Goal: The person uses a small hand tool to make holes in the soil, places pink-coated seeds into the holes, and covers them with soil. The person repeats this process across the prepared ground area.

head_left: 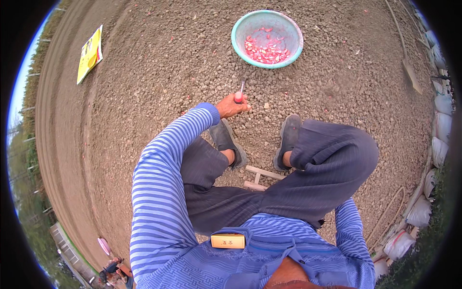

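Observation:
My left hand [232,105] is out in front of my left shoe, just above the clod-covered soil [202,72]. It grips a screwdriver-like tool [239,96] by its red handle, with the metal shaft pointing away from me. Beyond the tool's tip sits a round turquoise plastic basin [235,46]. Pink-red coated pieces [267,53], which look like garlic cloves, cover part of its bottom. My right hand is out of view; only its striped sleeve [348,224] shows, running down behind my right thigh.
Pale wooden bars [265,172] lie low between my legs. A yellow printed packet [90,54] rests at left. At right are a long-handled shovel [409,74] and several white bags [443,126]. A person [117,272] and a pink basin [104,246] appear lower left.

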`<state>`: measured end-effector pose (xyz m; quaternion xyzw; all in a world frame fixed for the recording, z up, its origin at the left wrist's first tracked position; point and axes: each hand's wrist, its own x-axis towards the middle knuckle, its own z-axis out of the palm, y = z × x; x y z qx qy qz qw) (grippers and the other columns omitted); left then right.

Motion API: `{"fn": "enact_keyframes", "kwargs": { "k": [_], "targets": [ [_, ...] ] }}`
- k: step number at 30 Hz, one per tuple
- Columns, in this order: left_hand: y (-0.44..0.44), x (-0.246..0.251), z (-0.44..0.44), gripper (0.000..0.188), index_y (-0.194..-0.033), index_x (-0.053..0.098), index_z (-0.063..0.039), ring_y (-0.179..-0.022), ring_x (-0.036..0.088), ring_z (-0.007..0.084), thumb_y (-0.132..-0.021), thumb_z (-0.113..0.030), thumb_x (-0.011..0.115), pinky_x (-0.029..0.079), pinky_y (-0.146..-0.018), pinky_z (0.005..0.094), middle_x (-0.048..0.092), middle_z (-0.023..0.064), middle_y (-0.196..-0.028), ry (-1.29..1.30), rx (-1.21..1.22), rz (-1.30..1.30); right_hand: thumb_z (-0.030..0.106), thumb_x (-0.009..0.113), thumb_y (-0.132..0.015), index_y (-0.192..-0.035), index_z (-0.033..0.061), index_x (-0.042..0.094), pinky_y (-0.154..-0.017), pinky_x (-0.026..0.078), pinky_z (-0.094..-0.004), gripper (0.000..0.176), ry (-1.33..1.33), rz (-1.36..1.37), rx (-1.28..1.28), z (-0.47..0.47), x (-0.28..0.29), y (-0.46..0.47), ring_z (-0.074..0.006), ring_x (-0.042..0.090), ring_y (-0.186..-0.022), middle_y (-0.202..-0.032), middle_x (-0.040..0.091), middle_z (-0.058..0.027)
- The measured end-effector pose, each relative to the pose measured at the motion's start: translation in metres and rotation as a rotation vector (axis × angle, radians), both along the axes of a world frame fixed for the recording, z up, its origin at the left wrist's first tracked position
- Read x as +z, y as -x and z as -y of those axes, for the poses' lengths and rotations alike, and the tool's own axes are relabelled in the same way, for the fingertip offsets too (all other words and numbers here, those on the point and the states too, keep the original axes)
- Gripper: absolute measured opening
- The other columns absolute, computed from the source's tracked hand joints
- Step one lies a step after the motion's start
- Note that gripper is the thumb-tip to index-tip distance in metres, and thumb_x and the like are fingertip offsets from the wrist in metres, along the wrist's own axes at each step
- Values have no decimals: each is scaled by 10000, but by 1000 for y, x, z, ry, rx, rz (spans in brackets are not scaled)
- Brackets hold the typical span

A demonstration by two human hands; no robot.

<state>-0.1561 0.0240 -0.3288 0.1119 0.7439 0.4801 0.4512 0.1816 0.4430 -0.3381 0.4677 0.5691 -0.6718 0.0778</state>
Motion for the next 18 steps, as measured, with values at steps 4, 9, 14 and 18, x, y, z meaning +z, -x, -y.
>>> {"fn": "enact_keyframes", "kwargs": {
  "k": [4, 9, 14, 18],
  "targets": [
    [5, 9, 12, 246, -947, 708, -44, -1418, 501, 264, -912, -265, 809, 451, -1084, 399, 635, 177, -1370, 49, -75, -23, 136, 728, -923, -983, -26, 722, -684, 560, -280, 173, -148, -6, 127, -51, 28, 49, -126, 685, -745, -890, 746, -62],
    [-10, 9, 19, 258, -981, 724, -48, -1398, 524, 278, -907, -279, 810, 434, -1113, 402, 632, 166, -1399, 32, -69, -113, 116, 715, -915, -906, -10, 692, -651, 555, -286, 128, -217, 81, 638, -74, 83, 152, -129, 678, -715, -826, 723, -54],
    [-22, 9, 25, 342, -1091, 726, -36, -1201, 633, 279, -881, -284, 832, 487, -1058, 405, 708, 105, -1219, -1, 33, -279, 98, 688, -881, -873, 7, 677, -633, 552, -338, 91, -349, 20, 1322, -28, 114, 268, -163, 678, -678, -770, 704, -77],
    [-43, -3, 20, 374, -1167, 709, -12, -1131, 652, 297, -865, -199, 824, 513, -1015, 422, 736, 88, -1106, -106, 218, -459, 138, 675, -879, -928, 30, 681, -726, 561, -411, 118, -481, -92, 1637, 50, 89, 333, -274, 711, -757, -825, 720, -125]
  ]
}}
